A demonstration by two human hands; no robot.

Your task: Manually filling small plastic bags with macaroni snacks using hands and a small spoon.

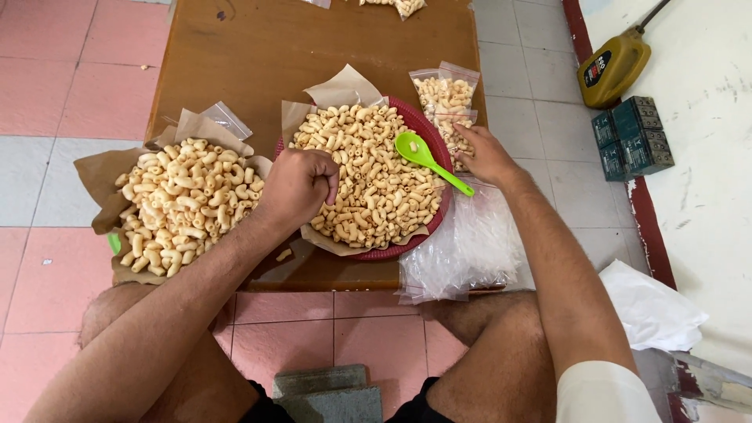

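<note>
My left hand is closed into a fist over the left side of a heap of curled macaroni snacks on brown paper in a red round tray. Whether it holds snacks I cannot see. A green plastic spoon lies on the heap, handle toward the right. My right hand rests on a small clear bag of snacks at the tray's right edge. A second filled clear bag lies just behind it.
A second pile of the same snacks sits on brown paper at the low wooden table's left edge. A stack of empty clear bags lies front right. A yellow jug and dark green boxes stand on the floor.
</note>
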